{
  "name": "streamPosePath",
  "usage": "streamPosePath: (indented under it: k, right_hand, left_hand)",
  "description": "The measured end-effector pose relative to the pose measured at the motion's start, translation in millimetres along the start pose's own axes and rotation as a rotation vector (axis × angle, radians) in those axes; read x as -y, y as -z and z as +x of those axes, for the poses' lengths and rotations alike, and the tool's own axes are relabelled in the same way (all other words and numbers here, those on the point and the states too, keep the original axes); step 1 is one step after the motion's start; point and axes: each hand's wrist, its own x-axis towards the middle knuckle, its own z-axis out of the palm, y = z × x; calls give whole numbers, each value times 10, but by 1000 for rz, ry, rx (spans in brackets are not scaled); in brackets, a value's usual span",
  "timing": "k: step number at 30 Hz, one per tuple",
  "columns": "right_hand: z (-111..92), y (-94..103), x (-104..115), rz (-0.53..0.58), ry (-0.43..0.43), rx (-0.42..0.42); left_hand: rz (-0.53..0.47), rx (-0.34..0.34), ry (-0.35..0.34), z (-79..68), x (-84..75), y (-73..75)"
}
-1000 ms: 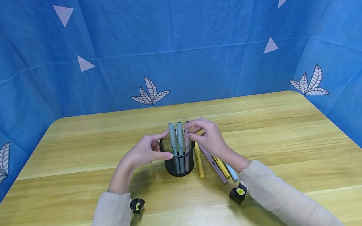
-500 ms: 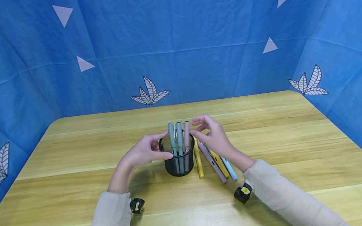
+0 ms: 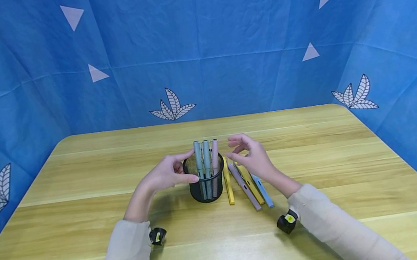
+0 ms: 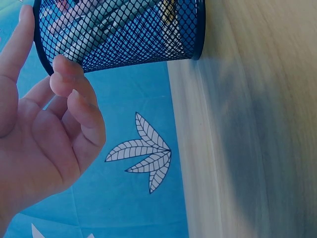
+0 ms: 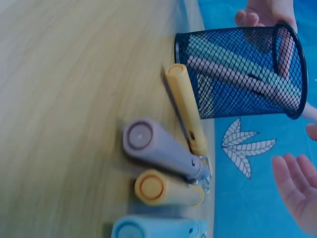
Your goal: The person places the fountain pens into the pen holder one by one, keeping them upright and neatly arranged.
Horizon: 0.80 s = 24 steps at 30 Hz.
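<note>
A black mesh pen holder stands upright on the table, and my left hand grips its rim from the left with thumb and fingers. Inside lean two grey-green pens and a pale mauve pen, their ends sticking up past the rim. My right hand hovers to the right of the holder, fingers loosely bent and holding nothing. Below it lie a mauve pen, a yellow pen and a light blue pen, their far ends partly hidden in the head view. Another yellow pen lies beside the holder.
The wooden table has rounded far corners. Behind it and at both sides hangs a blue curtain with leaf and triangle prints. A black wrist camera sits at the left cuff, another camera at the right.
My right hand has let go of the mauve pen in the holder and drawn back to the right, over the loose pens. The left hand stays at the rim.
</note>
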Motion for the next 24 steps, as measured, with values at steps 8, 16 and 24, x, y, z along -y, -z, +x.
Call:
streamPosePath:
  k: [8,16,24]
  right_hand:
    - [29,46,-318,1,-21,1]
    - [-34,134,-251,6,-50,0]
    - [-33,218,-477,-26,-64,2]
  left_hand:
    - [-4,0,6,-4,-4,-2]
    - [-2,0,9,4,0,-5]
    - [-6,-2,6,2,15,-9]
